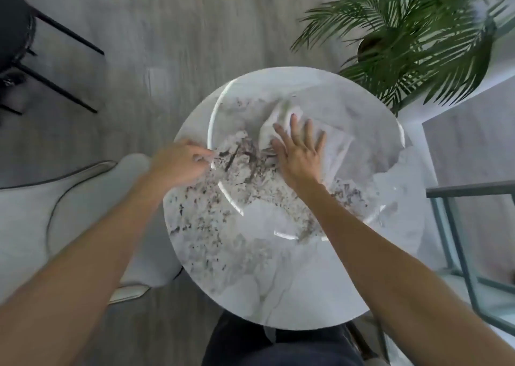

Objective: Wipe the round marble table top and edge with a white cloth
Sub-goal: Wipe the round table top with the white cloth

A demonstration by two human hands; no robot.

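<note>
The round marble table (pixel 278 276) fills the middle of the view, white with dark speckled veins and a bright ring-shaped reflection. A white cloth (pixel 334 145) lies spread on its far half. My right hand (pixel 299 148) presses flat on the cloth with the fingers spread. My left hand (pixel 181 162) rests at the table's left edge, blurred, its fingers curled; whether it holds anything I cannot tell.
A green potted palm (pixel 412 39) stands just behind the table on the right. A glass and metal side table (pixel 471 243) is at the right. A white chair (pixel 83 198) is at the left, a dark chair (pixel 16 45) at the far left.
</note>
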